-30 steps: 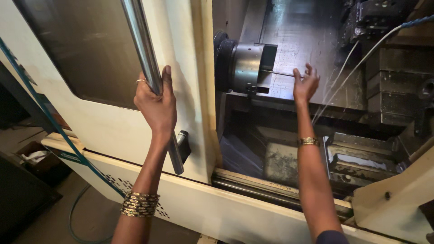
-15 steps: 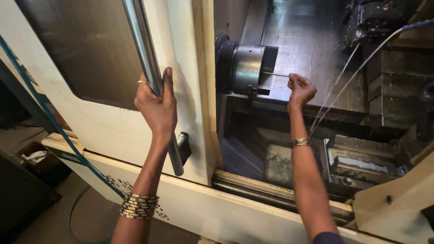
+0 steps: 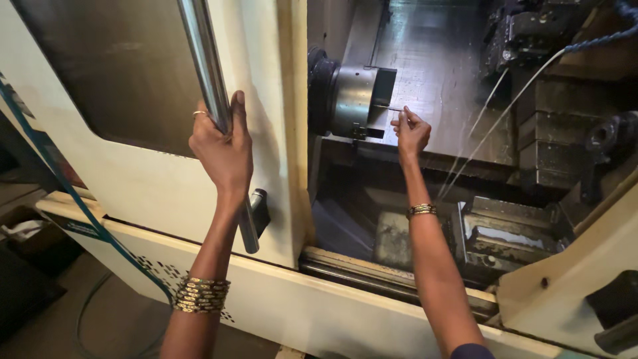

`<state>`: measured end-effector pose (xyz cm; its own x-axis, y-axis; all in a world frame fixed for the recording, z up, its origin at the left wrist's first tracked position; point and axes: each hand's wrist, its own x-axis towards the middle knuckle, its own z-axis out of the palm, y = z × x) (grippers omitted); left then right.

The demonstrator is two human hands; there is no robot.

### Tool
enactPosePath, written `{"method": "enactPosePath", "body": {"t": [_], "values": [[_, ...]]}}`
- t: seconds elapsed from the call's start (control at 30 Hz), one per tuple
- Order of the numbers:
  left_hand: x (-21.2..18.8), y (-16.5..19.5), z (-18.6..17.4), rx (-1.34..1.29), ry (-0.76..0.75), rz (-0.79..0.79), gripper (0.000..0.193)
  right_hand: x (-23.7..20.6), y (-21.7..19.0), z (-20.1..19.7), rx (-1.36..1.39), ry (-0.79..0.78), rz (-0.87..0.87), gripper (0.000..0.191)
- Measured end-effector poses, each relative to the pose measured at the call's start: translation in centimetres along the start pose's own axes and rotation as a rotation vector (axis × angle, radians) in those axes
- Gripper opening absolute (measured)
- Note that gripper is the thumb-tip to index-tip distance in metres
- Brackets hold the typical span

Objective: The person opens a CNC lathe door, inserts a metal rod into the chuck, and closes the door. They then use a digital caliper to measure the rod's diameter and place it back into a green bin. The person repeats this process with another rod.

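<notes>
My left hand is wrapped around the long steel door handle of a cream-coloured machine door. Inside the open machine, a round metal chuck faces right with a thin metal rod sticking out of it. My right hand reaches in and pinches the free end of that rod with its fingertips. Both wrists wear metal bangles.
A dark window fills the door's upper part. The tool turret sits at the upper right, with thin hoses running down from it. Metal blocks and a chip tray lie below. A blue cable hangs at the left.
My right hand, spread open near the rod a second ago, has closed its fingers onto the rod's end. The left hand has stayed on the handle.
</notes>
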<state>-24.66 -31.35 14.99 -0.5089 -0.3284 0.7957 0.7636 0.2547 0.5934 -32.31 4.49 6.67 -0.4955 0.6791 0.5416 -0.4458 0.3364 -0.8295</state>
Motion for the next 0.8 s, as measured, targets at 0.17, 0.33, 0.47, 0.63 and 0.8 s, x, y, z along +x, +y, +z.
{"method": "enactPosePath", "body": {"t": [0.17,0.33,0.47,0.63,0.8], "values": [[-0.1,0.4,0.3,0.025,0.003,-0.041,0.037,0.0,0.1,-1.0,0.027,-0.161,0.078,0.049],[-0.2,0.5,0.5,0.039,0.017,-0.025,0.039,0.3,-0.5,-2.0,-0.031,-0.28,0.117,0.06],[-0.1,0.6,0.6,0.046,0.026,-0.03,0.038,0.3,-1.2,-2.3,-0.055,-0.351,0.094,0.064],[0.0,0.9,0.8,0.026,0.012,-0.035,0.038,0.0,-2.2,-2.5,-0.064,-0.384,0.09,0.073],[-0.3,0.9,1.2,0.072,0.019,-0.009,0.039,0.3,-2.9,-3.4,-0.38,-0.453,0.107,0.084]]}}
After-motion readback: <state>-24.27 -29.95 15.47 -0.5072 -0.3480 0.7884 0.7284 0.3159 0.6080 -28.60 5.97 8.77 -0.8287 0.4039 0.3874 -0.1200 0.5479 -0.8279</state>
